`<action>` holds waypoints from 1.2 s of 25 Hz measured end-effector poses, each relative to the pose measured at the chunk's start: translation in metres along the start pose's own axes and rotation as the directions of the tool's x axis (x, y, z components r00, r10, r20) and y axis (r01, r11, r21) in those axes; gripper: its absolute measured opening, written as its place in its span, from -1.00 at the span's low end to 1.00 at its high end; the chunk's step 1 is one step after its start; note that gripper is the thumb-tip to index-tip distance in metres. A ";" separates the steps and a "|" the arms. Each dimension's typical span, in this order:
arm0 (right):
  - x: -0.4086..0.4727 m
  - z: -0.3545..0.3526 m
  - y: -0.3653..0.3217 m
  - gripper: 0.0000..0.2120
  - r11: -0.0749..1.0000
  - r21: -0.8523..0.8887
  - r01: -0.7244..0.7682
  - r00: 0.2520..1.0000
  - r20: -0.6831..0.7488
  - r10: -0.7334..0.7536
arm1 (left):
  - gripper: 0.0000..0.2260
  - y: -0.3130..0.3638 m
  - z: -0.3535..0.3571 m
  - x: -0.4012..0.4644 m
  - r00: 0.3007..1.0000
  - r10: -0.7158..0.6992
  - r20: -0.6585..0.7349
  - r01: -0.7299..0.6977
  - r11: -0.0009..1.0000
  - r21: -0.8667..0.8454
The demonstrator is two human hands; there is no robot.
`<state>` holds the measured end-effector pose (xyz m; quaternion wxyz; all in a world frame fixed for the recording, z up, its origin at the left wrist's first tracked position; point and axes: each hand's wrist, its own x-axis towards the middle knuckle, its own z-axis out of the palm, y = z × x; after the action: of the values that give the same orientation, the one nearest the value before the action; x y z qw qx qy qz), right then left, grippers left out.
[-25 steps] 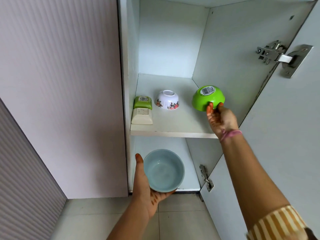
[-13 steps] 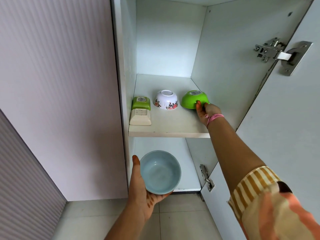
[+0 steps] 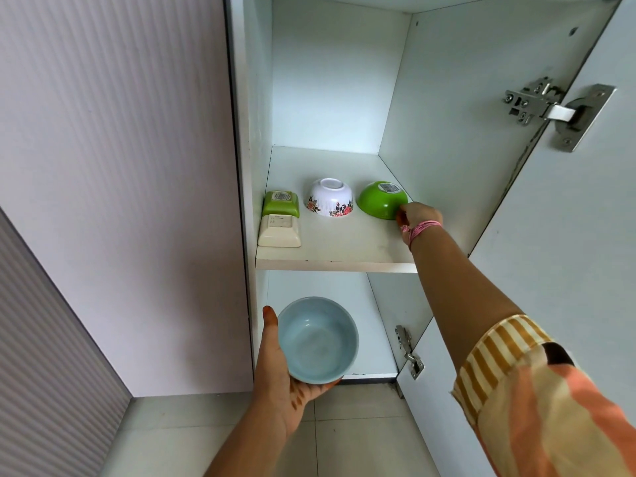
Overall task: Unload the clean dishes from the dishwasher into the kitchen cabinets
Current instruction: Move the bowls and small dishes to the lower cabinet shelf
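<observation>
A green bowl (image 3: 380, 203) lies upside down on the cabinet shelf (image 3: 337, 249), near the right wall. My right hand (image 3: 418, 218) reaches into the cabinet and its fingers grip the bowl's right rim. Below the shelf, my left hand (image 3: 278, 376) cradles a light blue bowl (image 3: 318, 339), open side up. A white bowl with a flower pattern (image 3: 329, 202) sits upside down in the middle of the shelf. At the shelf's left, a small green square dish (image 3: 280, 203) and a cream square dish (image 3: 279, 230) lie upside down, one behind the other.
The cabinet door (image 3: 568, 235) stands open on the right, with metal hinges (image 3: 550, 110) at the top and lower down (image 3: 409, 352). A pale ribbed panel (image 3: 120, 166) closes off the left. Tiled floor (image 3: 344, 432) shows below.
My right hand carried the green bowl from the air down onto the shelf, further back beside the white bowl. The left hand with the blue bowl stayed roughly in place.
</observation>
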<state>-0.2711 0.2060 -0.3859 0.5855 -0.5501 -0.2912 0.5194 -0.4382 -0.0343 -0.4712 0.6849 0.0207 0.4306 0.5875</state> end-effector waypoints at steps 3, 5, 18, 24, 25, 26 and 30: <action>-0.007 -0.002 0.010 -0.77 0.999 -0.021 0.041 0.996 -0.083 -0.043 | -0.48 0.001 0.000 -0.001 1.000 -0.008 0.010 0.008 1.000 -0.016; -0.038 -0.011 0.023 -0.86 0.956 -0.197 0.217 0.972 0.129 -0.194 | -0.52 0.003 0.001 -0.003 0.999 -0.007 0.034 0.008 0.999 -0.033; -0.148 -0.092 0.054 -0.73 0.882 -0.077 0.464 0.568 0.790 -0.230 | -0.40 -0.001 0.004 0.007 0.993 -0.018 0.117 -0.008 0.976 0.219; -0.092 -0.066 0.028 -0.80 0.912 0.396 -0.109 0.944 0.329 -0.030 | -0.57 -0.012 0.005 0.012 1.000 -0.004 -0.008 0.007 0.940 0.340; -0.085 -0.061 0.028 -0.77 0.912 0.389 -0.133 0.949 0.315 0.004 | -0.60 -0.014 0.006 0.012 1.000 -0.005 -0.006 0.007 0.937 0.350; -0.081 -0.056 0.026 -0.69 0.919 0.370 -0.134 0.949 0.314 0.012 | -0.62 -0.015 0.007 0.013 1.000 -0.007 -0.002 0.007 0.934 0.357; -0.073 -0.041 0.019 -0.53 0.987 0.157 -0.031 0.952 0.305 -0.019 | -0.63 -0.018 0.009 0.013 1.000 -0.020 -0.010 0.022 0.934 0.356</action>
<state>-0.2606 0.1215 -0.3966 0.5740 -0.4153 -0.3341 0.6216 -0.4196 -0.0249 -0.4829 0.6747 0.1381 0.5322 0.4924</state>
